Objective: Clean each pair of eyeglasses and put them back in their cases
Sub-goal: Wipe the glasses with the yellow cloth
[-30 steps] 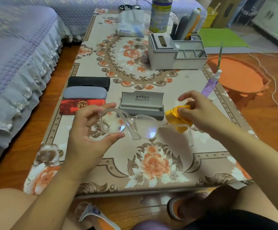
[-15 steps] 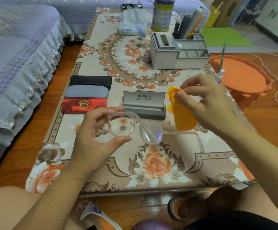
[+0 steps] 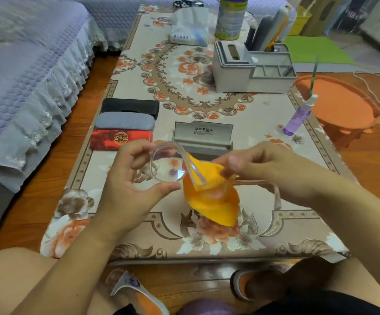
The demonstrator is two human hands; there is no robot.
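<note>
Low and covered in a floral cloth, the table (image 3: 207, 105) stands between a lavender bed skirt (image 3: 48, 87) on the left and an orange stool (image 3: 343, 110) on the right. Three closed cases are stacked in a row near the table's left edge: a black case (image 3: 130, 106), a grey case (image 3: 125, 122) and a red case (image 3: 120, 139). Just right of them the open grey case (image 3: 203, 136) waits with its lid up. In front of it the left hand (image 3: 125, 185) pinches the rim of one lens of the clear-framed glasses (image 3: 166, 169), thumb below and fingers above, held above the table. Next comes the orange cloth (image 3: 211, 196), draped over the other lens, and the right hand (image 3: 264, 169) pinches it there. To wipe well, the person should probably keep the left grip on the frame edge and off the glass, sandwich the lens between cloth layers, and rub gently from centre outward without twisting the bridge or the open temple arms. Farther right, near the table's edge, a purple spray bottle (image 3: 298, 119) stands ready if smears resist a dry wipe.
</note>
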